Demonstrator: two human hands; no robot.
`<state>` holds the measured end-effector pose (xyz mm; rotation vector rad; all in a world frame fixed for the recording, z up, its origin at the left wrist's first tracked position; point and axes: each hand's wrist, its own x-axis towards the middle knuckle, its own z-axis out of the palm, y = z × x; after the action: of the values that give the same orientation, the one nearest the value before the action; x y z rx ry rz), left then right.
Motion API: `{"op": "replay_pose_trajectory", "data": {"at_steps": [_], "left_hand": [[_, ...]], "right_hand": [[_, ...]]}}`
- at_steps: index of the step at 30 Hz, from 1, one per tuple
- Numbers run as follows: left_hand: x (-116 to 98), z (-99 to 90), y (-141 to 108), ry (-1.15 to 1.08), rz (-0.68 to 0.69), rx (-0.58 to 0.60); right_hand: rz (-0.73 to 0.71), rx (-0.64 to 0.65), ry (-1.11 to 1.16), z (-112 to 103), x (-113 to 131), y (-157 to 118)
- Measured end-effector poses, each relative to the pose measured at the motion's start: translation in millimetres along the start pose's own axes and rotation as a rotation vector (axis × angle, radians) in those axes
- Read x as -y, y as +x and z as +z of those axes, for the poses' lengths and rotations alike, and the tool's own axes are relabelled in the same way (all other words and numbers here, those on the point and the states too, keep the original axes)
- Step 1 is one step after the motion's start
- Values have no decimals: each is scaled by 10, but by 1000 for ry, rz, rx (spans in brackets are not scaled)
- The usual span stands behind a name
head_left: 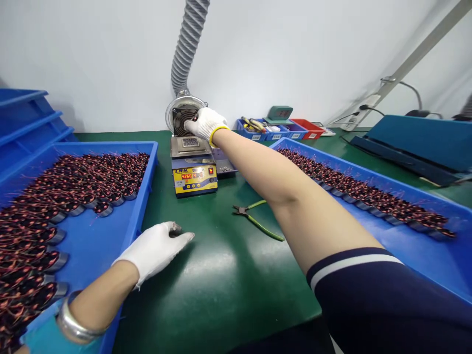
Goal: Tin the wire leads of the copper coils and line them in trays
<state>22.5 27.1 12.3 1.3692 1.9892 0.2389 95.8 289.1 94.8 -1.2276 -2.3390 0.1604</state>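
White glove on each hand, right hand (206,125) where?

Far side, above the yellow-front unit (195,182), fingers bunched by the fan grille (180,123). Something dark near the tips; can't tell if it's gripped.

Left hand (157,248)?

Just right of the left tray (90,241), over the green bench (206,275). Thumb and fingers apart, nothing seen between.

Wired parts (103,167)?

Packed in the left tray, another lot in the right tray (401,250).

Risks?

Display (186,176) reads 426.0. If that's temperature, a low wrist could burn on the metal top (179,146). Fingertips hide the dark thing, so a slip there would be easy to miss. Pliers (241,210) lie splayed under the right arm; a dropped elbow could snag them. Loose leads in the left tray could catch a glove and drag neighbours.
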Motion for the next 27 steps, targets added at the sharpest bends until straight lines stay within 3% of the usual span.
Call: {"op": "replay_pose_trajectory", "data": {"at_steps": [6,19,27], "left_hand": [[17,2,15,-7,-20,21],[58,17,58,3,21,3],[39,15,10,-31,22,-16]], "right_hand": [[48,-36,-36,161,-6,132],[9,1,-69,185,88,73],[13,-93,-6,-17,125,109]]}}
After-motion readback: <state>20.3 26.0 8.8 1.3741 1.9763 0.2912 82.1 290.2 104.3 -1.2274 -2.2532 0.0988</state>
